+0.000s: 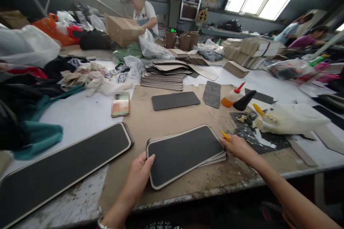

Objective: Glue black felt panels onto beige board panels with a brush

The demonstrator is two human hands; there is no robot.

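left hand (138, 175) | right hand (238, 148) | stacked black panels (185, 155) | cream edges

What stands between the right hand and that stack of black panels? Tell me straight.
Nothing visible: the right hand sits at the right edge of the stack of black panels, with no object between them.

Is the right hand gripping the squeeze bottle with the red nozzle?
No, the right hand is at the black panel stack with a small yellow item, apart from the squeeze bottle.
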